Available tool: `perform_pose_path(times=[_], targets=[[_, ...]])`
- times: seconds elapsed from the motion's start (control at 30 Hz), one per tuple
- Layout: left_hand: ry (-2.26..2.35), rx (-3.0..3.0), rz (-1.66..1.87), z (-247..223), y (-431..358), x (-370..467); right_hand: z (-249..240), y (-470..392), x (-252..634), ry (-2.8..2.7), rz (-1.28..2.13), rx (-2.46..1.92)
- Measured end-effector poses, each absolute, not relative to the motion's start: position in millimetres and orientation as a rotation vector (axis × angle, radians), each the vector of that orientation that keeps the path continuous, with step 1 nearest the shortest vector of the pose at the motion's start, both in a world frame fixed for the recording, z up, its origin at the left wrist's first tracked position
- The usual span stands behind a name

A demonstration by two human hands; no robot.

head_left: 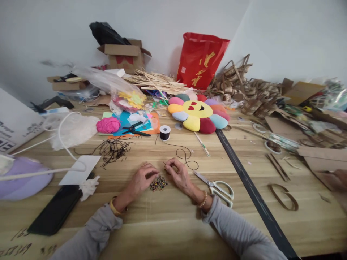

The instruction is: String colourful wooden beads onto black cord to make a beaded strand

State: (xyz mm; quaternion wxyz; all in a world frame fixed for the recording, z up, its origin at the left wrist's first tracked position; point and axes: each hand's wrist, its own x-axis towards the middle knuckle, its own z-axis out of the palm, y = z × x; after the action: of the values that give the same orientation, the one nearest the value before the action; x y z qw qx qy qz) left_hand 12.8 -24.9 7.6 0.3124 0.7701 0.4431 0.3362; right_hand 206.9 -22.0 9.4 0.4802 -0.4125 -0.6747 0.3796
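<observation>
A small pile of dark, multicoloured beads lies on the wooden table between my two hands. My left hand is at the pile's left edge, thumb and fingertips drawn together; whatever is between them is too small to make out. Just above the pile on the right, my right hand pinches a thin black cord, whose short end sticks up past the fingertips. The cord loops over the table from a white-rimmed spool. Scissors with pale green handles lie beside my right wrist.
Black cord scraps, pliers and pink yarn lie left of the spool. A black phone rests near my left forearm. Behind is a flower cushion. At the far right, another person's hand touches cardboard.
</observation>
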Motion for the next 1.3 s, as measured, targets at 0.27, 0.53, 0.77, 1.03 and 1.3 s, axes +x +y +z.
perform_pose_path(times=[0.27, 0.53, 0.77, 1.03, 1.3], targets=[[1.157, 2.184, 0.702, 8, -22, 14, 5, -19, 208, -1.533, 1.016, -1.029], [1.219, 2.214, 0.602, 14, -22, 19, 6, -20, 208, -1.529, 1.041, -1.058], [1.280, 2.224, 0.606, 17, -26, 26, 5, -21, 210, -1.424, 1.147, -1.028], [1.260, 1.935, 0.912, 10, -22, 19, 6, -19, 212, -1.354, 0.941, -1.081], [1.162, 1.452, 0.971, 9, -16, 9, 7, -25, 211, -1.735, 0.769, -0.997]])
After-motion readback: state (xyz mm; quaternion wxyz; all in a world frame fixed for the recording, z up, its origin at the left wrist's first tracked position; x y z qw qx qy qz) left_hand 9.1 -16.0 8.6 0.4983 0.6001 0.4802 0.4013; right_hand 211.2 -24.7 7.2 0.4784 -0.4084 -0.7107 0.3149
